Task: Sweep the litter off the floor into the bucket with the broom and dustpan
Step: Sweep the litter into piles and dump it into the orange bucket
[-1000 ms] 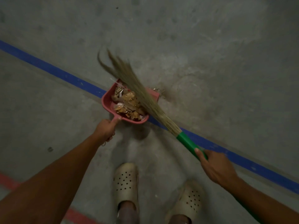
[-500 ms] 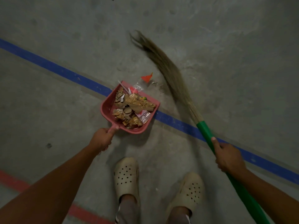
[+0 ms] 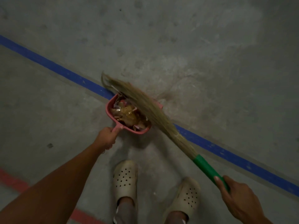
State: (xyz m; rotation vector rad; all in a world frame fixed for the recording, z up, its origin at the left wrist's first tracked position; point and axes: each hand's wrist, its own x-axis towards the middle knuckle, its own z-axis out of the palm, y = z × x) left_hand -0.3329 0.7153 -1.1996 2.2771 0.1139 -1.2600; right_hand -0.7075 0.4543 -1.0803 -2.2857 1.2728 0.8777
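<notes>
A pink dustpan lies on the grey floor across a blue line, heaped with brown and clear wrappers. My left hand grips its short handle at the near end. A grass broom with a green handle slants from lower right to the pan, its bristles lying over the pan's mouth and right side, blurred. My right hand grips the green handle low down. No bucket is in view.
A blue floor line runs diagonally from upper left to lower right. A red line crosses the lower left corner. My two feet in cream perforated clogs stand just behind the dustpan.
The broom has swung back from the far right floor onto the dustpan's mouth. The small red scrap that lay beyond the pan's lip is no longer visible on the floor.
</notes>
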